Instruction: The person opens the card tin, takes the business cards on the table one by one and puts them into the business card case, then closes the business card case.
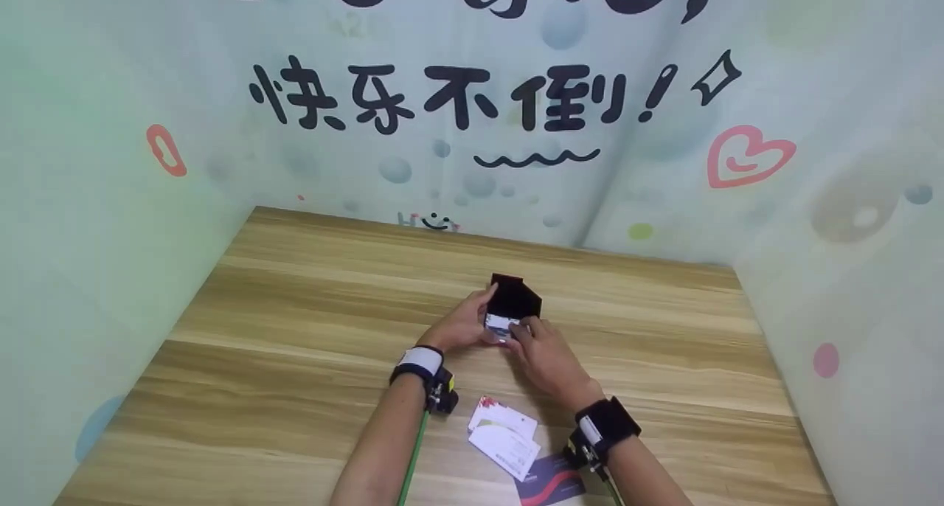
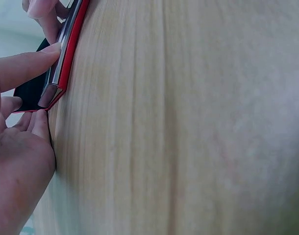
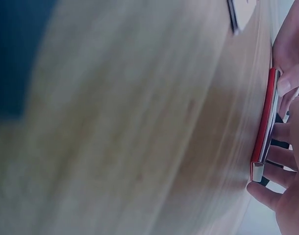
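Note:
A card case [image 1: 515,299] with a black lining stands with its flap raised; light-coloured cards [image 1: 501,320] show in its near part. In the left wrist view the case [image 2: 67,63] has a red outer side and a shiny metal edge. My left hand [image 1: 466,321] grips its left side, thumb on the near edge and fingers around the side. My right hand [image 1: 547,355] holds the case's right side, fingers curled over the cards. In the right wrist view these fingers [image 3: 282,157] lie against the case [image 3: 266,120]. Fingertip contact with the cards is partly hidden.
Several white cards [image 1: 505,443] lie loosely stacked on the wooden table [image 1: 295,329] between the forearms. A dark card with a red stripe [image 1: 549,482] lies beside them, near the right wrist camera [image 1: 585,451]. A printed curtain wall [image 1: 442,181] encloses the back and sides.

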A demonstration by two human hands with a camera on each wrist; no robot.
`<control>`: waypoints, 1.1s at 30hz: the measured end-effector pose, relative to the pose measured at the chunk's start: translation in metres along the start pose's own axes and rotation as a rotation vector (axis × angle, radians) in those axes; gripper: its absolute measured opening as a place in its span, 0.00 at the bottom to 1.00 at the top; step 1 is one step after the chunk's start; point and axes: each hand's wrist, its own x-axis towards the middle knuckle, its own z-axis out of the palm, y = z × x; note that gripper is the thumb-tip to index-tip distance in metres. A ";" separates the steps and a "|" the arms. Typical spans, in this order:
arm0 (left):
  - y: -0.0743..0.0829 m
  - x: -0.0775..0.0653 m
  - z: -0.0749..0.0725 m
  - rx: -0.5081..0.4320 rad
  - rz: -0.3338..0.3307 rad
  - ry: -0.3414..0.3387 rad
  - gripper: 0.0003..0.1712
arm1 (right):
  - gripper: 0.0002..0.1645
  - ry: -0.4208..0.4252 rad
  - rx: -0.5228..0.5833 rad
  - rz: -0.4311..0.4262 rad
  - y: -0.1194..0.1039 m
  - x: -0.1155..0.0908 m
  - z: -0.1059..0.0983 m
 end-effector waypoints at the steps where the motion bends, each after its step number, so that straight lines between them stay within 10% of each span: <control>1: 0.000 0.000 0.000 0.000 0.002 0.001 0.60 | 0.20 -0.005 0.007 0.007 0.000 0.000 0.000; 12: 0.000 -0.002 0.001 0.027 -0.020 0.003 0.60 | 0.19 0.020 0.047 0.092 -0.013 -0.006 -0.008; 33: 0.000 -0.002 -0.001 -0.033 -0.045 0.003 0.59 | 0.43 0.082 -0.231 0.062 -0.076 -0.076 -0.032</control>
